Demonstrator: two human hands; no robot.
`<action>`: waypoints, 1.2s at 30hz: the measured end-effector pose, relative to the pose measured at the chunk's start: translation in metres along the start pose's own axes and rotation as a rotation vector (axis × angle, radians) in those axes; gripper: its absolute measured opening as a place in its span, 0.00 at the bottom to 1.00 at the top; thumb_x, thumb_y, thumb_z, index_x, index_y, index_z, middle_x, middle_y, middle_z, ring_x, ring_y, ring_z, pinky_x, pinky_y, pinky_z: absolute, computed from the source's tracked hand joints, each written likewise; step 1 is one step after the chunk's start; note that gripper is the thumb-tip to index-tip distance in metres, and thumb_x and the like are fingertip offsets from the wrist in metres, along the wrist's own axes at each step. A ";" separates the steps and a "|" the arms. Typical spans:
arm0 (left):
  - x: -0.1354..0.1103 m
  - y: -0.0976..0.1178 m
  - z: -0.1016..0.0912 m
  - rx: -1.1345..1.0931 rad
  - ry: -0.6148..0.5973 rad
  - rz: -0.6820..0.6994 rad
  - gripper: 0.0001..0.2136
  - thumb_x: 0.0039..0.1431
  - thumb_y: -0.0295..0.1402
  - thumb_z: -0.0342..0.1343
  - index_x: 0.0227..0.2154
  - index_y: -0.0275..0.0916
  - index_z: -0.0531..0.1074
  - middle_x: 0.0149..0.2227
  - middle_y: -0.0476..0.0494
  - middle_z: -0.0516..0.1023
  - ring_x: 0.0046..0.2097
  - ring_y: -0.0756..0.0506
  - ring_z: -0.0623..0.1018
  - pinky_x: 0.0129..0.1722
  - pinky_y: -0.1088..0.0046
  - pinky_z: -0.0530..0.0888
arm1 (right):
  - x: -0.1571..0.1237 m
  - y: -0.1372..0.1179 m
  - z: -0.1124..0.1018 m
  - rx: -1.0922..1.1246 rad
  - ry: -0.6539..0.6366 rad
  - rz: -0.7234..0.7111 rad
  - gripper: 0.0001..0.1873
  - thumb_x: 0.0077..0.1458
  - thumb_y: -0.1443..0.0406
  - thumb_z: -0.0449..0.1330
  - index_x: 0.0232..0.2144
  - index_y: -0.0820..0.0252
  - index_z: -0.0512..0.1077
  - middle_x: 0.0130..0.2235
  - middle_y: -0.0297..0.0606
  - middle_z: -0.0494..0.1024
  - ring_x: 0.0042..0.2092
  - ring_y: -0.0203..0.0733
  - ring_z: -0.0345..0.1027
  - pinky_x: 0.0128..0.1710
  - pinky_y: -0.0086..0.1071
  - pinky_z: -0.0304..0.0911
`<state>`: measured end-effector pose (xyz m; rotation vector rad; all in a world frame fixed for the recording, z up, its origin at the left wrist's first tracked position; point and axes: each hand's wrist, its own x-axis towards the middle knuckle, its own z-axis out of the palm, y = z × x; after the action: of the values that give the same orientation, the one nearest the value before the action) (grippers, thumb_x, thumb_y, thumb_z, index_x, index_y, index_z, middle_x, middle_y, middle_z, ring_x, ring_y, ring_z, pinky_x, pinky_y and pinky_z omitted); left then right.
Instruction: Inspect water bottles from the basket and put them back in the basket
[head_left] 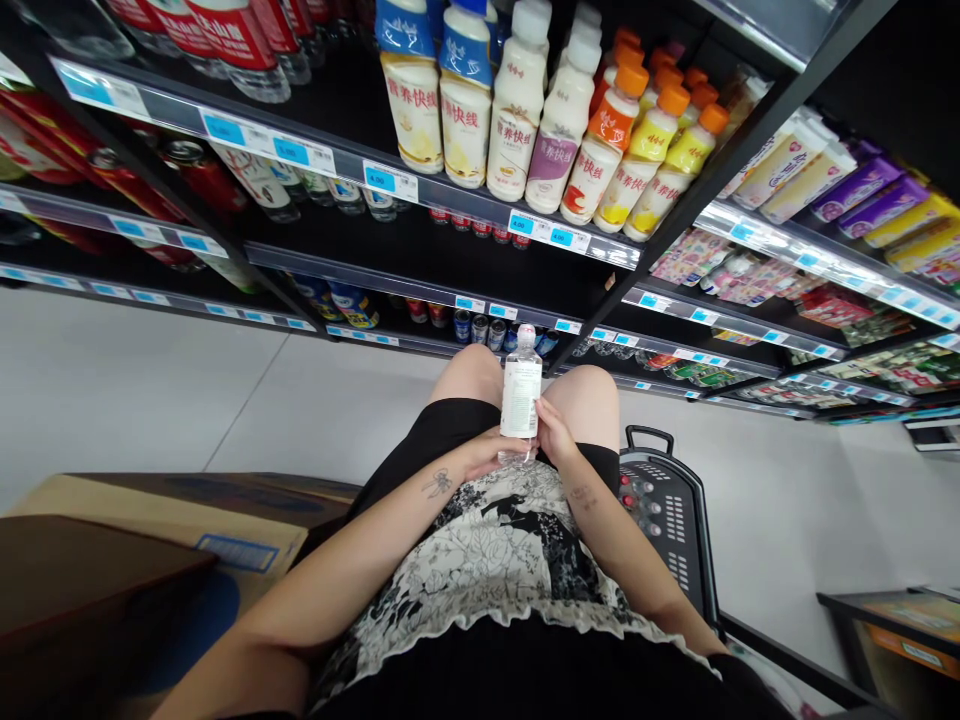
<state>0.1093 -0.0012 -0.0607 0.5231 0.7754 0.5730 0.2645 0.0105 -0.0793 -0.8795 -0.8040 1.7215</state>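
Your fingers are closed around a small bottle [520, 392]. The fingers of your left hand [489, 456] curl around its bottom end from the left side. The fingers of your right hand [556, 436] press against the lower part from the right side, and the thumb lies along the edge of the label. Both hands touch the bottle, and they hold it between them with no open gap.

The bottle stands upright, with its white cap [526, 331] on top. It has a white label with small print, and the bottom part looks clear. You hold it in front of your body, just above your two bare knees [480, 368] and between them.

Your left forearm shows a small tattoo [437, 484] near the wrist. Both arms come up from the lower edge of the view, over a black and white patterned cloth [487, 550] on your lap.

A black shopping basket [679, 520] stands on the pale floor [135, 390], just beside your right arm, and its handle [649, 436] is upright. An open cardboard box [187, 515] is near your left arm.

Dark shelves [420, 250] with blue price tags are in front of you. On the upper shelf stands a row of milk drink bottles [517, 110], some with white caps and some with orange caps. On the lowest shelf, right behind the small bottle, there are some cans [480, 326].
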 end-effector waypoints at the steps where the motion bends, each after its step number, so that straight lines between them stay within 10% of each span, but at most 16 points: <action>1: 0.000 0.000 0.000 0.001 0.000 -0.001 0.29 0.31 0.29 0.78 0.41 0.29 0.77 0.38 0.39 0.82 0.41 0.43 0.81 0.49 0.66 0.74 | 0.000 0.000 0.000 0.000 0.003 0.002 0.31 0.51 0.46 0.68 0.48 0.61 0.73 0.30 0.33 0.75 0.22 0.33 0.60 0.13 0.26 0.46; 36: -0.004 0.002 0.004 -0.012 -0.034 0.002 0.27 0.35 0.28 0.76 0.42 0.32 0.76 0.38 0.39 0.82 0.42 0.43 0.81 0.54 0.63 0.73 | -0.003 -0.005 0.006 -0.007 0.024 0.013 0.32 0.48 0.46 0.70 0.48 0.62 0.74 0.30 0.34 0.76 0.20 0.32 0.57 0.13 0.27 0.47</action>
<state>0.1092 -0.0036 -0.0552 0.5218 0.7384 0.5691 0.2627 0.0083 -0.0718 -0.9097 -0.7905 1.7173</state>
